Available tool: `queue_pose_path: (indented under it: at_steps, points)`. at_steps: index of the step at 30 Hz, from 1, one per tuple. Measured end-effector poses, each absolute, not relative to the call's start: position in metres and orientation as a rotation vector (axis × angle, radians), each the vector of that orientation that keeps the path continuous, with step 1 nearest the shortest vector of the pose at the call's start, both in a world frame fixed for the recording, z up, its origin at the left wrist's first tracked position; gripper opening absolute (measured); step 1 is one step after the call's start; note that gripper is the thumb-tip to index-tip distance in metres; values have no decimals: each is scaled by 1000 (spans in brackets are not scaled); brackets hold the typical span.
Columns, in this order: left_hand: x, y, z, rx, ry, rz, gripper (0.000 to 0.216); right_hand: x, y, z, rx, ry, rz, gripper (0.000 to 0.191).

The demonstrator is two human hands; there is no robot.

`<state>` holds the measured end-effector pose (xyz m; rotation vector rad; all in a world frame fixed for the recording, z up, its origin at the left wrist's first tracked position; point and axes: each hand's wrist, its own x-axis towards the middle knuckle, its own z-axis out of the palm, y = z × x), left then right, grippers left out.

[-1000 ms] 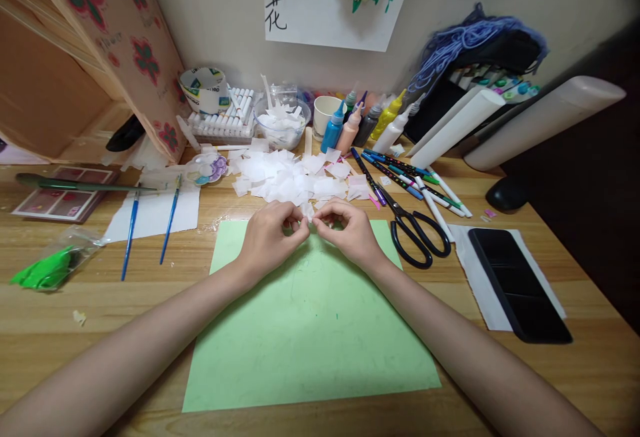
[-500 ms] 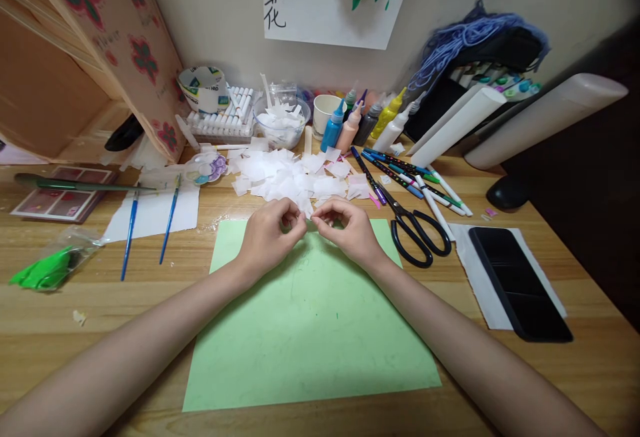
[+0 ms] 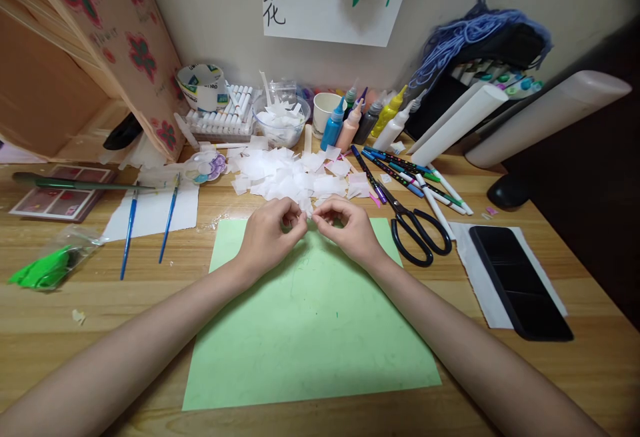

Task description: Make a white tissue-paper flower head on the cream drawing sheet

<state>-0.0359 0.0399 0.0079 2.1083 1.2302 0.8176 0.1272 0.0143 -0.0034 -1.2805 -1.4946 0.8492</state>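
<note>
My left hand (image 3: pixel 271 233) and my right hand (image 3: pixel 350 230) meet fingertip to fingertip over the far edge of a green sheet (image 3: pixel 310 337). Both are closed in a pinch on a small white paper piece (image 3: pixel 309 211), mostly hidden by the fingers. Just beyond them lies a loose heap of white paper pieces (image 3: pixel 280 173). To the right of my right hand rest black-handled scissors (image 3: pixel 413 230), their blades pointing away.
Paintbrushes (image 3: pixel 129 233) lie on white paper at left, near a green bag (image 3: pixel 45 269). Markers (image 3: pixel 410 173), paint bottles (image 3: pixel 333 127) and a bowl of paper scraps (image 3: pixel 280 123) line the back. A phone (image 3: pixel 520 280) lies at right, below a black mouse (image 3: pixel 507 191).
Almost nothing differs. Both hands keep their pinch in the same place, and the fingertips have shifted only very slightly; the view has tilted a touch.
</note>
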Motion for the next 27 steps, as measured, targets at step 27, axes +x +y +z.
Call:
queue_pose_path:
  at_steps: [27]
  points:
    - [-36, 40, 6, 2122, 1187, 898, 10, 128, 14, -2, -1271, -1463, 875, 4]
